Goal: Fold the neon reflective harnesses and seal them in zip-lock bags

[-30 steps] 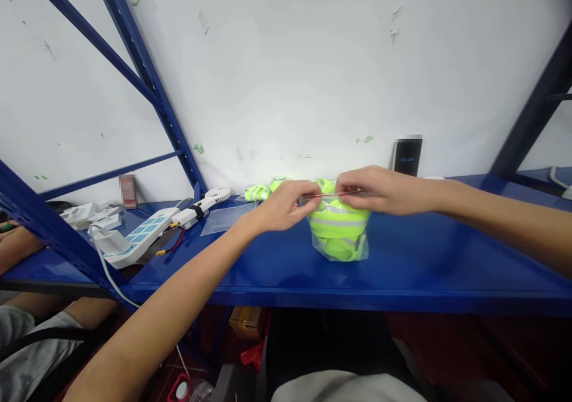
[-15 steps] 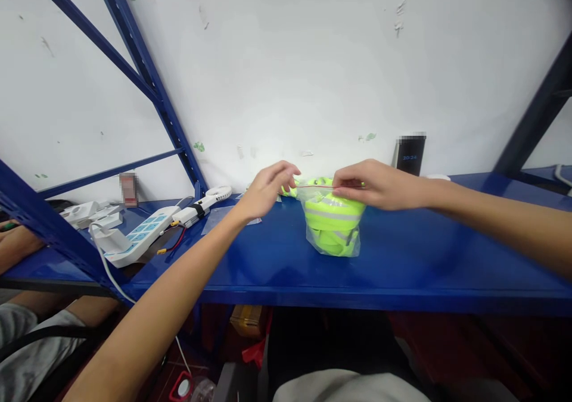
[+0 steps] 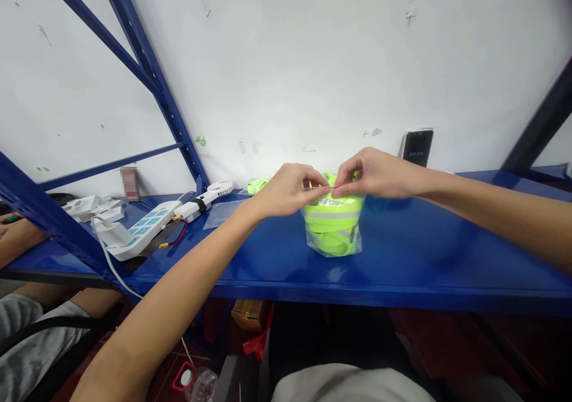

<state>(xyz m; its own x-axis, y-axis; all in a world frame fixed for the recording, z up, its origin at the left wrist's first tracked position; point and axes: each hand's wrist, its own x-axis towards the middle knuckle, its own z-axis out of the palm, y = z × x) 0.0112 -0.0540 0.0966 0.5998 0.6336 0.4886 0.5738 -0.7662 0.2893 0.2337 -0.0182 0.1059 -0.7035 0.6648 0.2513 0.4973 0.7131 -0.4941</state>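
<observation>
Clear bag point(image 3: 334, 235): one, directly below both grips at the bench point(image 3: 424, 241); neon-yellow reflective material point(image 3: 333, 216) inside.
Left grip point(image 3: 290, 189): fingertips pinching the bag's top edge.
Right grip point(image 3: 375, 174): pinched likewise.
Left of grips: one plastic sheet point(image 3: 220, 214), fan point(image 3: 220, 187), power strip point(image 3: 149, 230).
Beyond right grip: one phone point(image 3: 417, 147).

The clear bag point(image 3: 334, 249) looks like thin plastic, glossy and creased — the yellow-green strapping point(image 3: 333, 223) inside it resembles cloth, crossed by grey bands with a silvery sheen. The tabletop point(image 3: 424, 253) appears to be painted metal, smooth and shiny; the wall point(image 3: 290, 62) is matt, rough at its flaked patches. The power strip point(image 3: 149, 230) is smooth, hard plastic, the box point(image 3: 249, 315) cardboard.
</observation>
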